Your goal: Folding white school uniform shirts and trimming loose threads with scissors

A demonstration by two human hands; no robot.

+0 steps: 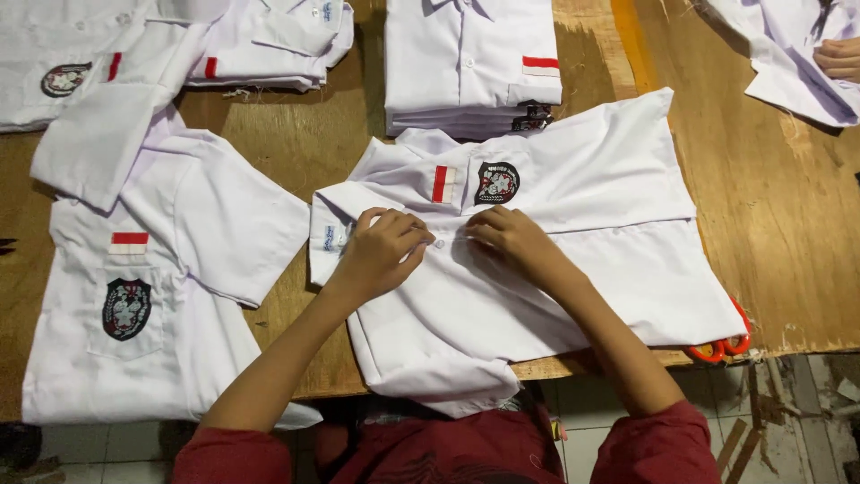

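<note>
Where both hands pinch, a white badged shirt.

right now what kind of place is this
Probably a garment workshop or uniform finishing table. Both hands, left hand and right hand, work at one white shirt on a bare wooden table, with a folded stack and orange scissors nearby.

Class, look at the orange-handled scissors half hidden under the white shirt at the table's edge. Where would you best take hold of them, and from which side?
Grip the scissors by the orange handle loops, the only part showing. Come from the person's right, at the table edge: the blades lie hidden under the white shirt, and the loops poke out past its hem. The right hand is nearer.
</note>
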